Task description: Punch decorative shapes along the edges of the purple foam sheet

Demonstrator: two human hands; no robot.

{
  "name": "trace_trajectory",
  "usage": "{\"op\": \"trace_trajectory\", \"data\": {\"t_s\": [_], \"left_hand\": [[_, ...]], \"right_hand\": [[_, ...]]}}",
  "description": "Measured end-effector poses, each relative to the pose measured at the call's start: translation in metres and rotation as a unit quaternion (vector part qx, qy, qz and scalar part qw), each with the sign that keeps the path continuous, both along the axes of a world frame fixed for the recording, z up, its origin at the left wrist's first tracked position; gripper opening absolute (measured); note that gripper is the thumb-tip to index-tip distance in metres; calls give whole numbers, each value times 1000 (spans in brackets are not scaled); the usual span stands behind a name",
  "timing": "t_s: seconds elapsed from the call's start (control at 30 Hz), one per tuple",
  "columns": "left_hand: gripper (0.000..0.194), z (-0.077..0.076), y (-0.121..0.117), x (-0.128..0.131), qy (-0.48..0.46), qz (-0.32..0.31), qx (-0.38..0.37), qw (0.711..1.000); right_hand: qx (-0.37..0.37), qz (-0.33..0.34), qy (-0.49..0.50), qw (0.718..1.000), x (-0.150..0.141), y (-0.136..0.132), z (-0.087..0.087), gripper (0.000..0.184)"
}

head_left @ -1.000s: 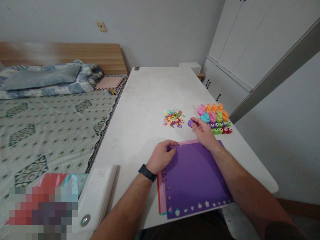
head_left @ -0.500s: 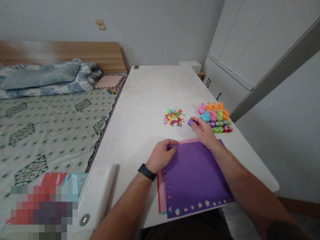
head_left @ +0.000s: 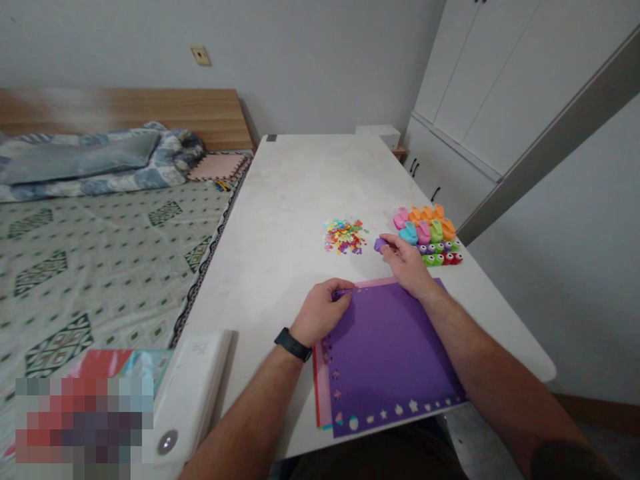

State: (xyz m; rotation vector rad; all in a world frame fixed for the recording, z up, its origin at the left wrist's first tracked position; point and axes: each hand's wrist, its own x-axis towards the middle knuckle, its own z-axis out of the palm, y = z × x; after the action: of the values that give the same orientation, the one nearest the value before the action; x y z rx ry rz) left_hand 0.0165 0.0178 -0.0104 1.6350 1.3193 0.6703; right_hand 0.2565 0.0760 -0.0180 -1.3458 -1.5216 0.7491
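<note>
My left hand (head_left: 323,310), with a dark band on its wrist, pinches the upper left corner of a purple sheet of paper (head_left: 395,347). Small shapes are punched along the sheet's left and near edges, and a few at its top left. Pink and red sheets (head_left: 321,393) peek out beneath it. Past the sheet's far edge, my right hand (head_left: 404,260) grips a small purple craft punch (head_left: 380,245), partly hidden by the fingers. Just left of that punch lies a pile of colourful paper cutouts (head_left: 345,235).
Rows of colourful craft punches (head_left: 430,230) stand at the table's right side. A long white device (head_left: 193,393) with a round button lies at the near left edge of the white table (head_left: 300,180). The bed (head_left: 115,267) adjoins the table on the left; white cabinets (head_left: 450,147) are on the right.
The view shifts very slightly. Both hands keep their places, the left at the paper's corner and the right around the purple punch.
</note>
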Motion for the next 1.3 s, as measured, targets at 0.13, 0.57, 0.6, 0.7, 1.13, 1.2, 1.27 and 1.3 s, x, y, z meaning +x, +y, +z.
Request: {"op": "trace_trajectory", "data": {"t_s": [0.13,0.57,0.6,0.7,1.13,1.2,1.27,1.3], "left_hand": [[31,0,0,0,-1,0,0,1000],[31,1,1,0,5,-5,-2,1000],[31,1,1,0,4,-5,-2,1000],[32,-1,1,0,0,-7,-1,1000],[32,-3,3,0,13,-9,21,1000],[33,-1,3,0,18,-8,19,1000],[34,1,3,0,24,-7,16,1000],[34,2,3,1,27,-6,13,1000]], "right_hand": [[2,-1,-3,1000,0,0,0,45],[37,-34,-12,999,16,3,13,46],[41,-38,-3,998,20,3,17,47],[49,-66,31,996,39,3,32,45],[-50,-284,-259,922,196,-21,10,42],[-89,-275,-292,912,199,-23,0,42],[-117,-264,-311,905,198,-23,-6,43],[-126,-260,-316,904,197,-24,-9,44]]}}
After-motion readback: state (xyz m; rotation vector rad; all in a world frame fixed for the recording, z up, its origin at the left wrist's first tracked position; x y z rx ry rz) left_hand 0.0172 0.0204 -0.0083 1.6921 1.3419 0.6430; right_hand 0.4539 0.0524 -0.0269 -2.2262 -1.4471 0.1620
